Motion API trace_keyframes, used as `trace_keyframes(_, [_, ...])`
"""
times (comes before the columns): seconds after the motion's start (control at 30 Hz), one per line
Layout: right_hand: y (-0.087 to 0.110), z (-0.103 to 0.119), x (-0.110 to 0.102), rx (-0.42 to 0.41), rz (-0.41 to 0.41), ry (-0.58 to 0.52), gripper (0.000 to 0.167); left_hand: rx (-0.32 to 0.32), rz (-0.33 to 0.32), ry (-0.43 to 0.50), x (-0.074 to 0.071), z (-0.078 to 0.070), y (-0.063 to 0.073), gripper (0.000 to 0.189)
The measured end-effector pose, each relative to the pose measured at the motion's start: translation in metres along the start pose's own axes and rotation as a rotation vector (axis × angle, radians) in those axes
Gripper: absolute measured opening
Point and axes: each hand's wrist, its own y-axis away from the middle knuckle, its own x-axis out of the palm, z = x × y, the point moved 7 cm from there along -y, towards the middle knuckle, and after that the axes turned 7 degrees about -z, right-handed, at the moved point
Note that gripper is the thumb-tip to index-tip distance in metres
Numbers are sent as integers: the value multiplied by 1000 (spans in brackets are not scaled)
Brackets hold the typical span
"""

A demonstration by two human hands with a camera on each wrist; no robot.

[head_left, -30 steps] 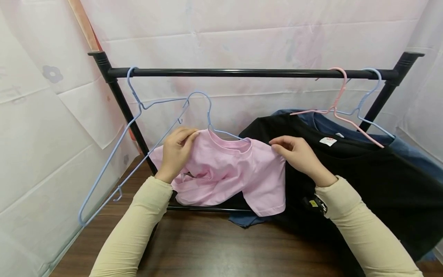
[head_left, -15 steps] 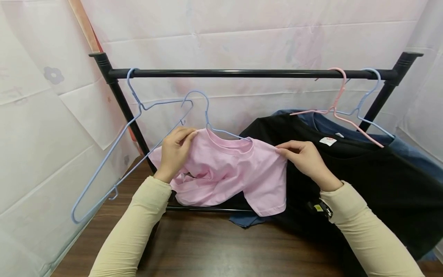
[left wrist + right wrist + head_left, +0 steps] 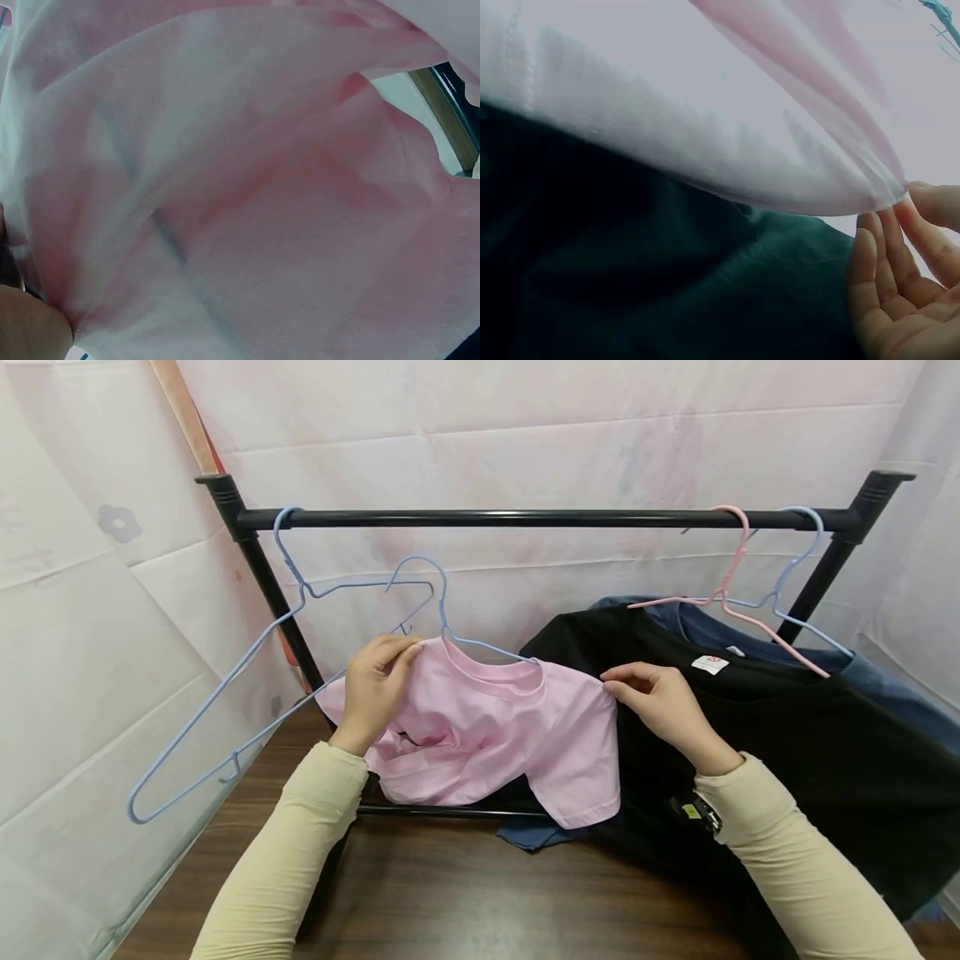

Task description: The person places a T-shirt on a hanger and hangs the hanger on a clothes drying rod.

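Note:
A small pink T-shirt (image 3: 495,727) hangs between my two hands in the head view, draped over a light blue wire hanger (image 3: 444,597). The hanger's hook stands free below the rack's bar, and most of its frame is hidden inside the shirt. My left hand (image 3: 373,693) pinches the shirt's left shoulder. At the other shoulder, my right hand (image 3: 663,706) pinches the cloth between thumb and forefinger. Pink cloth (image 3: 262,187) fills most of the left wrist view, with a fingertip at its lower left. In the right wrist view, thumb and forefinger grip the shirt's edge.
A black rack bar (image 3: 510,518) spans the back. From its left end hangs a bare blue hanger (image 3: 202,710), tilted beside my left hand. A black shirt (image 3: 750,760) on a pink hanger (image 3: 731,572) and a blue shirt (image 3: 888,681) hang at the right. Below is a wooden table (image 3: 480,893).
My right hand has moved slightly outward along the pink T-shirt's shoulder. The hook has shifted a little left. The bare blue hanger at the left has swung round.

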Motion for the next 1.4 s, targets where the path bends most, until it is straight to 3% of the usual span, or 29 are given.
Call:
trace_keyframes(0.2, [2, 1, 4, 6, -7, 39, 16, -13, -4, 6, -1, 2, 0, 13])
trace_keyframes(0.5, [5, 12, -4, -71, -161, -45, 5, -11, -18, 13, 0, 1, 1, 13])
trace_keyframes(0.7, [7, 21, -7, -163, -256, -35, 3, -6, -27, 10, 0, 1, 0, 13])
trace_keyframes(0.8, [7, 23, -8, -163, -291, -67, 3, -7, -32, 13, -1, 1, 0, 13])
trace_keyframes(0.97, [4, 19, -9, -67, -295, -192, 4, -3, -41, 13, -3, 2, -2, 14])
trace_keyframes(1.1, [2, 15, -11, -21, -290, -227, 8, 3, -47, 7, -3, 2, -2, 14])
trace_keyframes(1.4, [-2, 26, -16, -79, -262, -228, 9, 38, -59, -28, -3, -2, -2, 13])
